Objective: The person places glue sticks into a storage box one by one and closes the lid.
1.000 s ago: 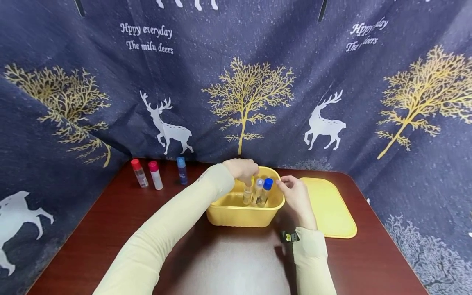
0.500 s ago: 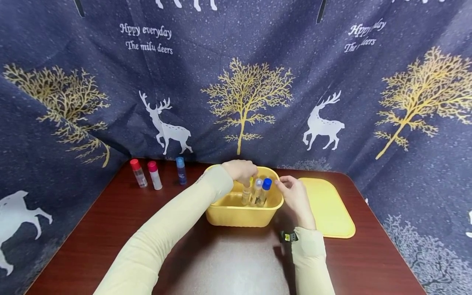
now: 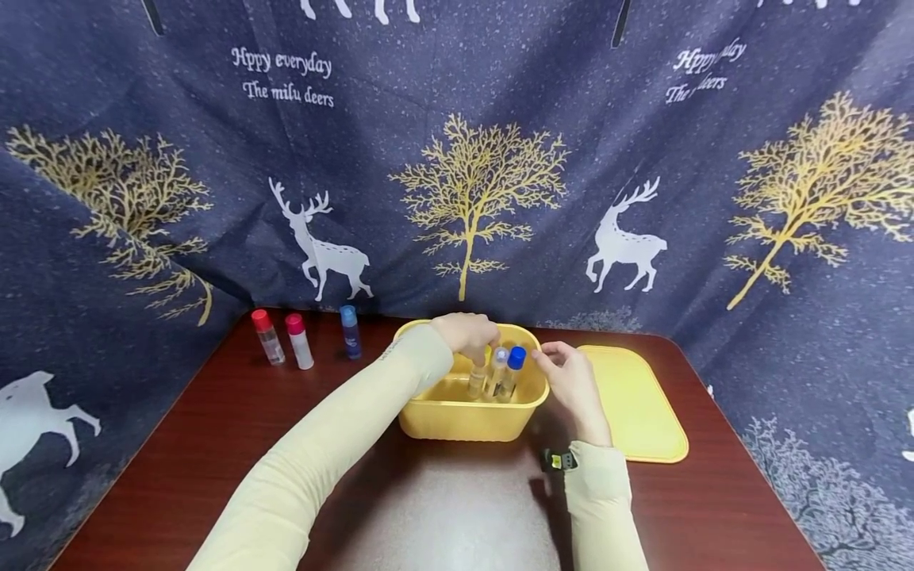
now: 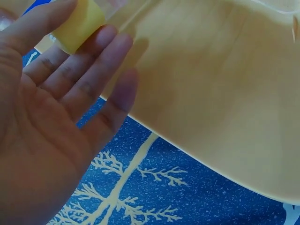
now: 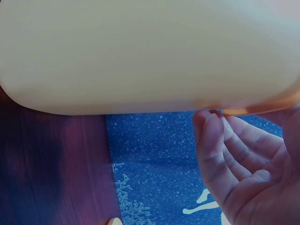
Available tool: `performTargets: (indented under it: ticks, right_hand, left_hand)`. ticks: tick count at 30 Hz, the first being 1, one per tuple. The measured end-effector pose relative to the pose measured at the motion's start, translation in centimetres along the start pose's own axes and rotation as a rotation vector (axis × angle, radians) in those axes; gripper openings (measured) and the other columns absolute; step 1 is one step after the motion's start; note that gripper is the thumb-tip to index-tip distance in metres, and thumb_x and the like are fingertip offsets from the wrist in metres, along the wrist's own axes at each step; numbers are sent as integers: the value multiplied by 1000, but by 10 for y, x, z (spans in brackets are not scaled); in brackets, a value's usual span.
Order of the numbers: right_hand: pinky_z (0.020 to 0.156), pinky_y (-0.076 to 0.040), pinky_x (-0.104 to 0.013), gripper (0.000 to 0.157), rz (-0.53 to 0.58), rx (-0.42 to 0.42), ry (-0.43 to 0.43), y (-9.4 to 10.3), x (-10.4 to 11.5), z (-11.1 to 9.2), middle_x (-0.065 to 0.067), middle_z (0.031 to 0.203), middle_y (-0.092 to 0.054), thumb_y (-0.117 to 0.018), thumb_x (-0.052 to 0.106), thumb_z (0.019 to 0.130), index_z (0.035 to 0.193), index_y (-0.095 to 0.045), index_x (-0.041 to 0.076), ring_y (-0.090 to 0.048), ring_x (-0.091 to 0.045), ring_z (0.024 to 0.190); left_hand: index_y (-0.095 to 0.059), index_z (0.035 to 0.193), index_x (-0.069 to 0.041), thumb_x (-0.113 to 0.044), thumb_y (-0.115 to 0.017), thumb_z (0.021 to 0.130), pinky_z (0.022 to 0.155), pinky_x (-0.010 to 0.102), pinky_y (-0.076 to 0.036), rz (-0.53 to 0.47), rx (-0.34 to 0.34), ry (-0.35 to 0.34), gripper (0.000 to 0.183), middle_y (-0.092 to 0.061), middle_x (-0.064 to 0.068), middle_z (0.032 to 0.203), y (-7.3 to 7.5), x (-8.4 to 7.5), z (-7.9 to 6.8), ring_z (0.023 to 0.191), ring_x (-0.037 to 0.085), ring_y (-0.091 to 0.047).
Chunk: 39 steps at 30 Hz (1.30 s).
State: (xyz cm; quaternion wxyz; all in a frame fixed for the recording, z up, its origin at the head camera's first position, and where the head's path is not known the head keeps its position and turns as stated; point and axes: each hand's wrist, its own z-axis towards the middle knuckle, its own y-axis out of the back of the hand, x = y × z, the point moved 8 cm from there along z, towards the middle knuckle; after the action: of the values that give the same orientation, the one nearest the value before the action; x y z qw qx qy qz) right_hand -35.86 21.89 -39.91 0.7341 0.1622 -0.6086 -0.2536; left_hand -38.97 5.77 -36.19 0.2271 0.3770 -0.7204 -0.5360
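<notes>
In the head view my left hand (image 3: 467, 335) reaches down into a yellow plastic bin (image 3: 460, 420). Its thumb and fingers pinch the yellow cap (image 4: 82, 26) of a small clear bottle (image 3: 476, 385), upright or nearly so; the hand covers part of it. Just to its right inside the bin stand a clear bottle with a whitish cap (image 3: 501, 355) and another with a blue cap (image 3: 517, 358). My right hand (image 3: 574, 385) holds the bin's right rim between thumb and fingertips, as the right wrist view also shows.
A flat yellow lid (image 3: 635, 404) lies on the dark red table (image 3: 714, 507) right of the bin. At the back left stand a red-capped bottle (image 3: 268, 337), a pink-capped bottle (image 3: 300, 342) and a blue bottle (image 3: 351, 333). A deer-print cloth (image 3: 557, 79) hangs behind.
</notes>
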Motion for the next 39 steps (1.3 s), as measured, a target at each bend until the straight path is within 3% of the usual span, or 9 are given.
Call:
performTargets:
  ticks: [7,14,21,27,33,39]
  right_hand:
    - [79,-50,-41,29,0,-1,13,-2,1,0,-16,92,-70,-66,27,95,107,-68,1,-65,-28,86]
    - [81,-49,-43,30,-22,4,20,0,1,0,-17,92,-70,-65,27,95,108,-67,0,-64,-30,87]
    - [81,-50,-43,31,-14,4,8,0,-1,0,-16,93,-70,-65,29,95,108,-68,1,-64,-29,87]
    - [82,-50,-44,32,-8,7,8,-2,-3,1,-17,95,-69,-65,30,95,110,-67,1,-64,-29,89]
    - [83,-49,-44,32,-11,9,3,-2,-4,2,-17,95,-69,-65,30,95,109,-67,1,-64,-29,90]
    - [82,-49,-44,32,-28,13,7,-2,-1,1,-16,95,-69,-65,30,95,109,-67,2,-64,-29,89]
  left_hand:
    - [-66,122,-20,-26,-75,85,86,31,-46,-13,-30,-20,38,-63,-3,119,-1,3,-1,103,14,-57]
    - [-62,126,-19,-36,-74,87,82,32,-47,-80,-64,18,44,-64,-1,119,-4,6,-8,95,15,-58]
    - [-60,127,-13,-38,-68,91,91,35,-45,-80,-121,33,44,-61,4,125,10,7,-25,108,19,-57]
    - [-56,134,-13,-35,-66,94,95,39,-43,-164,-172,62,47,-56,5,129,24,14,-48,117,23,-53]
    - [-58,131,-11,-35,-64,95,97,40,-42,-233,-279,43,44,-57,8,127,30,31,-71,116,24,-53]
    - [-60,128,-9,-32,-64,96,99,41,-41,-324,-462,65,40,-59,9,125,28,61,-97,116,26,-54]
